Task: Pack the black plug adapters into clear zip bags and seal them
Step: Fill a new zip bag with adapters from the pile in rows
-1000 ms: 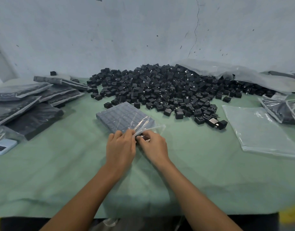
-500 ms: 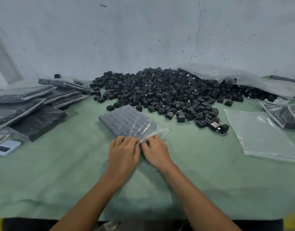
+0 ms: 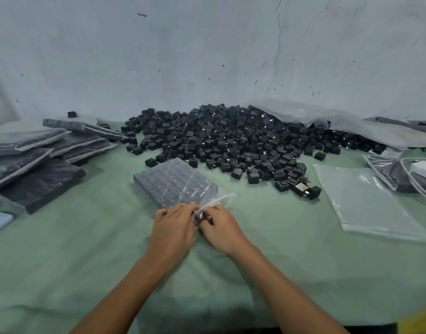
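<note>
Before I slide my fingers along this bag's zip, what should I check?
1. Both hands on the mouth: left hand and right hand pinch the filled bag at its near edge. Ok.
2. Adapters inside lie in a flat grid. Ok.
3. Nothing caught in the zip: the hands cover it. Cannot tell.
4. Mouth lying flat: the plastic to the right of the hands is rumpled and raised. Not ok.
5. Empty bag lies ready on the right. Ok.
</note>
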Action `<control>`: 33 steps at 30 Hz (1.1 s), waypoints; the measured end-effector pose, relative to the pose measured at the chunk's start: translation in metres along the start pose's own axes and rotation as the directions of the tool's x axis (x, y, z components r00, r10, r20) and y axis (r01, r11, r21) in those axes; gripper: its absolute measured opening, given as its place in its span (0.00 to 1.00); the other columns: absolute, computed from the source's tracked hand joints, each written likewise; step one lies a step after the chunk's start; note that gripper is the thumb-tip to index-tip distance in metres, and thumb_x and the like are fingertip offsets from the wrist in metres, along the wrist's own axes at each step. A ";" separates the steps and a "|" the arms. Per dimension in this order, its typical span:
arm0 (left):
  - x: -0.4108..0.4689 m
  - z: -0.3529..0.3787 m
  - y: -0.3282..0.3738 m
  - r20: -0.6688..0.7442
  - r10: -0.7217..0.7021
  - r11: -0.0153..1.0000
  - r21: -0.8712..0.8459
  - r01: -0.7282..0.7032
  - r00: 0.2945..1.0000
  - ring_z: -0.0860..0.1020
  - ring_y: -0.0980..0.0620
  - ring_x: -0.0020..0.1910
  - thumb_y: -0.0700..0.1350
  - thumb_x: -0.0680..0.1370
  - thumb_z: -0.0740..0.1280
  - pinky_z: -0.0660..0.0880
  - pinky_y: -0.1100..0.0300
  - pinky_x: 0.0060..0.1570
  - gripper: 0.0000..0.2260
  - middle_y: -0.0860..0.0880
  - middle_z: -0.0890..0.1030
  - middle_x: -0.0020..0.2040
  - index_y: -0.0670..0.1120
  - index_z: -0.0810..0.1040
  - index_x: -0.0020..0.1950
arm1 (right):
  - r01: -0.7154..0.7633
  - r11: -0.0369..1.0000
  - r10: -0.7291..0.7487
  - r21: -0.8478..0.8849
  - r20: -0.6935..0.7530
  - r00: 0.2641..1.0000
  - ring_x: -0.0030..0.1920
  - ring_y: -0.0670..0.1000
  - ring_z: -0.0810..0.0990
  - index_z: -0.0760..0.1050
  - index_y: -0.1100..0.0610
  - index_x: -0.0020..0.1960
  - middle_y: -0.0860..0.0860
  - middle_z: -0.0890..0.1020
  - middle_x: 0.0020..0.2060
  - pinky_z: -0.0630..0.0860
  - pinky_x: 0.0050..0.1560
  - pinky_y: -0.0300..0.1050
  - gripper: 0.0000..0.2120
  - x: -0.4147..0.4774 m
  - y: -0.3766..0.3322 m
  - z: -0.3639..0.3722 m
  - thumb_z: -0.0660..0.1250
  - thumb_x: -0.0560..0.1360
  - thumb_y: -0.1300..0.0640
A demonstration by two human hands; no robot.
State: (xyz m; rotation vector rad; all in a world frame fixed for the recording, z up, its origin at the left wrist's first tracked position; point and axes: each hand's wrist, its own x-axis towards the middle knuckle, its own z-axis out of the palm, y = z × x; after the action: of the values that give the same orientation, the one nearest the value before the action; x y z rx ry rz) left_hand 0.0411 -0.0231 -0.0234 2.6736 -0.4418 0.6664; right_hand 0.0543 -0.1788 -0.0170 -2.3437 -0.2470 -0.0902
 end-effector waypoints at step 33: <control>0.002 0.008 -0.002 -0.110 0.048 0.999 0.014 -0.047 0.993 0.79 0.54 0.59 0.42 0.78 0.64 0.64 0.55 0.54 0.12 0.55 0.82 0.59 0.51 0.80 0.59 | -0.346 0.903 0.266 -0.253 -0.304 0.915 0.71 0.58 0.64 0.74 0.49 0.67 0.55 0.67 0.71 0.68 0.66 0.55 0.28 0.048 0.119 -0.128 0.61 0.75 0.32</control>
State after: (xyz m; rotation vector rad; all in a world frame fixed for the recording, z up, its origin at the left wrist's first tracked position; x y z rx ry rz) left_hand 0.0468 -0.0250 -0.0300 2.6282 -0.4739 0.8278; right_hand 0.1267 -0.3444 -0.0022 -2.6082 0.2936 -0.3002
